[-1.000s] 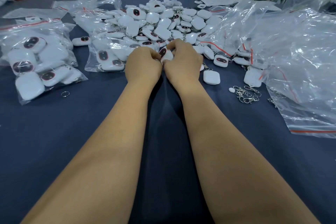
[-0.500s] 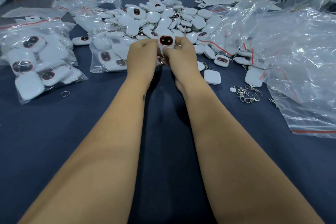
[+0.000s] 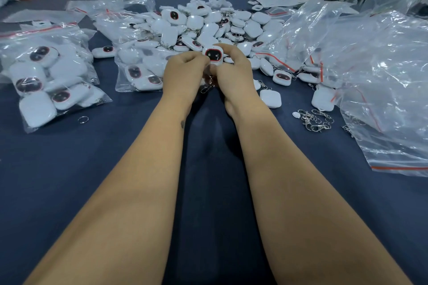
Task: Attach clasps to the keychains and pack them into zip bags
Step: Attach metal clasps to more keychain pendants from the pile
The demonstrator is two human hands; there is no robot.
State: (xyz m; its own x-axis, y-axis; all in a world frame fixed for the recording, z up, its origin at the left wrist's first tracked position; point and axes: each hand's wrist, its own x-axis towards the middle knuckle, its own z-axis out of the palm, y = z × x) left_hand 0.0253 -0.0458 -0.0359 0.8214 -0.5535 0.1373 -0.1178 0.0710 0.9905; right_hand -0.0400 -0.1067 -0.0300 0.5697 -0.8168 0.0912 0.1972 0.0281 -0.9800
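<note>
Both hands meet above the tabletop (image 3: pixel 69 180). The right hand (image 3: pixel 234 71) and left hand (image 3: pixel 185 71) share a grip on one white keychain (image 3: pixel 213 54), fingers curled round it, a clasp (image 3: pixel 206 87) dangling beneath. Behind lies the keychain pile (image 3: pixel 208 28); loose clasps (image 3: pixel 316 120) lie to the right, filled zip bags (image 3: pixel 46 76) to the left.

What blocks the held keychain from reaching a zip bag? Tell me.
Nothing visible does. Both hands, left hand and right hand, grip the keychain above the table; the nearest filled zip bag lies just to their left, with no object between.
</note>
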